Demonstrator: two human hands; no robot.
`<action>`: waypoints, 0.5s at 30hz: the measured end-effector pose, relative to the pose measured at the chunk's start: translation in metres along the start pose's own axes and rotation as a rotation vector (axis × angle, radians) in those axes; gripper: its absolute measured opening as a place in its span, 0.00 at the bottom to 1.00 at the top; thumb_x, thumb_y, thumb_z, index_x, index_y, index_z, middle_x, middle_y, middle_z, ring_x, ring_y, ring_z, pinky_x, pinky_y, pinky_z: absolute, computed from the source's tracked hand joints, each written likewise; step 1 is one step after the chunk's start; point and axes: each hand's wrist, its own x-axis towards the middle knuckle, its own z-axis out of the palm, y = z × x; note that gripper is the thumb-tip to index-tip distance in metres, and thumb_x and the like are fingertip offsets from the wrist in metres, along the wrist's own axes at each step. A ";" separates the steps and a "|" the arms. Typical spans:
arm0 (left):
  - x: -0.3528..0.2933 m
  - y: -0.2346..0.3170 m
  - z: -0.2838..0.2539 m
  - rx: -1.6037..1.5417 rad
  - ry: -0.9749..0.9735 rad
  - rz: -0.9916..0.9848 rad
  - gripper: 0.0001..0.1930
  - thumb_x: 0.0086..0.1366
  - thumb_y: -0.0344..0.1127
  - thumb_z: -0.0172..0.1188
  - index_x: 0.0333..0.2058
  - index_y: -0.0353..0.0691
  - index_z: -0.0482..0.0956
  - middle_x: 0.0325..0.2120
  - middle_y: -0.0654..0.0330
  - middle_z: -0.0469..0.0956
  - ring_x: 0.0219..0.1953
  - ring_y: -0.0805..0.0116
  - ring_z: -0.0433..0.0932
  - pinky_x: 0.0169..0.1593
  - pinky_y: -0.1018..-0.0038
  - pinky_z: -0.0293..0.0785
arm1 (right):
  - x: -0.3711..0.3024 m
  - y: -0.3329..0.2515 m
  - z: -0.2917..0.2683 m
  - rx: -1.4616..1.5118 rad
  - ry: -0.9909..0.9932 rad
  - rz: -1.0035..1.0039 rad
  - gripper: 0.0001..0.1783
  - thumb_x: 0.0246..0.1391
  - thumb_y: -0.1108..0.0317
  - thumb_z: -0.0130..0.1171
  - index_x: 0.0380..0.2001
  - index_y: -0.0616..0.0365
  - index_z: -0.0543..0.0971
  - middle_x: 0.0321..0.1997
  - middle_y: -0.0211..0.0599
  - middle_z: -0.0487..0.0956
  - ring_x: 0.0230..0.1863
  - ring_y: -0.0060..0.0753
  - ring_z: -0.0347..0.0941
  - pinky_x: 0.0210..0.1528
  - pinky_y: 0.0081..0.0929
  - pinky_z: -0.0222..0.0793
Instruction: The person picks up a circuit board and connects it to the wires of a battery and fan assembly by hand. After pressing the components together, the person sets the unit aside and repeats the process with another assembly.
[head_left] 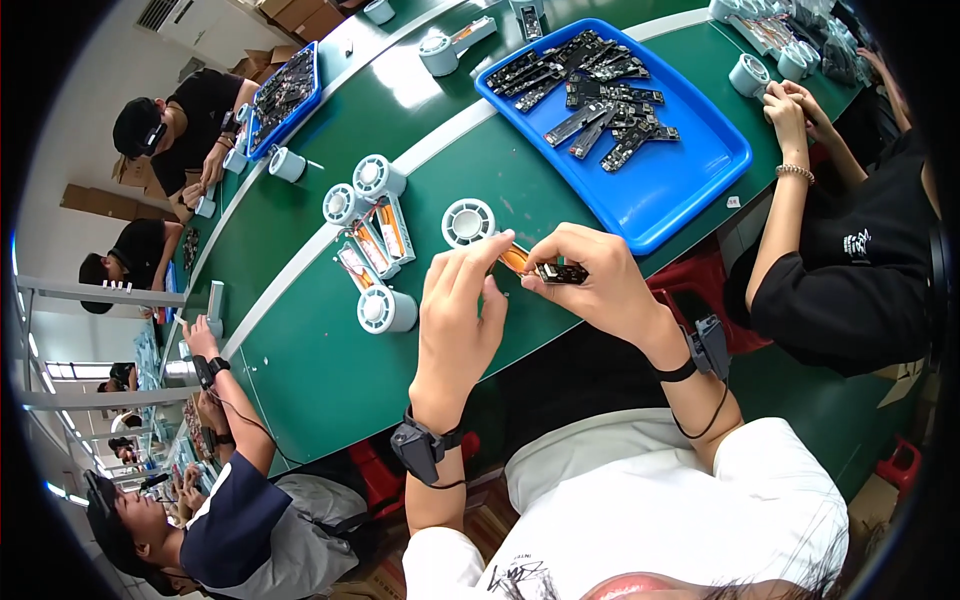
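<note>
My left hand (pixel 458 315) and my right hand (pixel 595 280) meet over the green table (pixel 330 370). My right hand pinches a small dark circuit board (pixel 562 272) with an orange flat strip (pixel 513 257) at its left end. The fingertips of my left hand touch that strip. Just beyond them lies a white round fan unit (pixel 468 222). Both wrists wear black strapped devices with cords.
A blue tray (pixel 665 180) of several dark circuit boards sits at the right. More white fan units (pixel 365 240) with orange-striped parts lie to the left. A second blue tray (pixel 285 95) stands far left. Other people sit around the table, one close at my right (pixel 850 270), one at my left (pixel 230 500).
</note>
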 end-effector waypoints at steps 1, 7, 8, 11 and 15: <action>-0.001 -0.001 0.006 -0.137 0.037 -0.042 0.24 0.63 0.19 0.68 0.56 0.45 0.85 0.54 0.55 0.85 0.49 0.53 0.82 0.55 0.62 0.79 | 0.002 0.000 0.001 -0.001 -0.004 -0.003 0.14 0.56 0.67 0.80 0.41 0.58 0.85 0.33 0.34 0.81 0.28 0.29 0.74 0.31 0.28 0.69; -0.008 0.001 0.020 -0.127 0.118 -0.042 0.17 0.65 0.22 0.70 0.53 0.41 0.86 0.44 0.59 0.88 0.39 0.59 0.83 0.47 0.66 0.79 | 0.004 -0.005 0.001 0.028 0.053 0.011 0.13 0.56 0.67 0.80 0.39 0.58 0.85 0.33 0.33 0.83 0.25 0.26 0.72 0.28 0.26 0.67; -0.009 0.000 0.021 -0.107 0.128 -0.027 0.16 0.65 0.22 0.70 0.52 0.42 0.86 0.43 0.59 0.88 0.39 0.60 0.83 0.46 0.66 0.78 | 0.004 -0.007 0.000 0.030 0.046 0.036 0.13 0.56 0.67 0.80 0.39 0.58 0.85 0.33 0.33 0.83 0.25 0.26 0.72 0.28 0.25 0.67; -0.009 -0.009 0.023 -0.089 0.166 0.011 0.14 0.66 0.24 0.70 0.49 0.42 0.87 0.42 0.60 0.88 0.38 0.61 0.83 0.44 0.66 0.77 | 0.001 -0.008 0.005 0.009 0.060 0.007 0.13 0.57 0.67 0.80 0.40 0.58 0.85 0.34 0.34 0.84 0.26 0.27 0.74 0.29 0.25 0.69; -0.013 -0.012 0.029 -0.108 0.208 -0.022 0.10 0.67 0.24 0.71 0.46 0.40 0.87 0.41 0.58 0.88 0.36 0.63 0.83 0.40 0.68 0.77 | 0.000 0.000 0.009 -0.003 0.084 -0.026 0.14 0.57 0.67 0.79 0.41 0.57 0.85 0.37 0.35 0.86 0.29 0.30 0.79 0.31 0.27 0.74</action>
